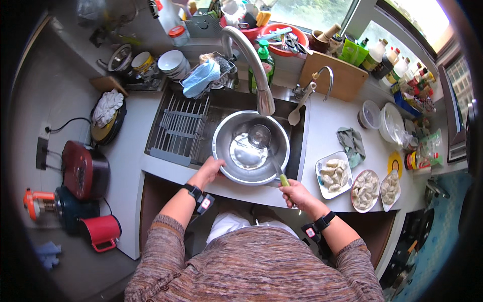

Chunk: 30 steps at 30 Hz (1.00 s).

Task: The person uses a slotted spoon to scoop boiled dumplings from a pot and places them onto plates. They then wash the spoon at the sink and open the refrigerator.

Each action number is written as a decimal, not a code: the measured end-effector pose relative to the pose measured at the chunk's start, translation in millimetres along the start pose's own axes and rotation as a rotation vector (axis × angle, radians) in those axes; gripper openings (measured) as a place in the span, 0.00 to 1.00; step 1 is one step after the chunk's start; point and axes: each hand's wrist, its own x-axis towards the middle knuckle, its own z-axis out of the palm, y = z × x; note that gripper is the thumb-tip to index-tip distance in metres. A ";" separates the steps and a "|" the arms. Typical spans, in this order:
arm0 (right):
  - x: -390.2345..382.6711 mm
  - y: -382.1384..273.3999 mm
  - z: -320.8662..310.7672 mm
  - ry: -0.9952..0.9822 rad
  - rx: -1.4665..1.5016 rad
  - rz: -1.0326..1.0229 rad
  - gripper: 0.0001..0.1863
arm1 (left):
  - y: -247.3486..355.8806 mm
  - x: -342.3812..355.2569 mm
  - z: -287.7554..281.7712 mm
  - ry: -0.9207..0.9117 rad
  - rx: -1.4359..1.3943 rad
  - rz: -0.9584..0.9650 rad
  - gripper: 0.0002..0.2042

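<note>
A wide stainless-steel bowl (232, 170) sits over the sink (214, 103), under the curved tap (261, 83). At its near left rim is my left hand (208, 170), with the fingers closed on the edge. My right hand (298, 194) grips the green handle of a ladle (274, 162). The ladle's round metal head rests inside the bowl, toward the far right. Bright reflections cover the bowl's bottom, so I cannot tell whether it holds water.
A slatted drying rack (178, 126) spans the sink's left side. Right of the sink stand a square dish of dumplings (334, 176), two more dumpling plates (366, 191) and a grey-green cloth (351, 146). A green soap bottle (269, 65) stands behind the bowl.
</note>
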 end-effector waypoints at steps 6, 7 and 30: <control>9.2 -3.6 18.9 0.577 -0.916 -0.302 0.12 | 41.1 83.2 -19.5 -0.179 0.202 -0.080 0.14; 5.2 -2.1 23.2 0.655 -1.026 -0.265 0.13 | 41.7 94.2 -18.6 -0.223 0.170 -0.077 0.13; -34.2 -16.4 96.0 0.175 0.651 -0.016 0.12 | 182.8 179.9 1.6 -0.058 -0.012 0.505 0.35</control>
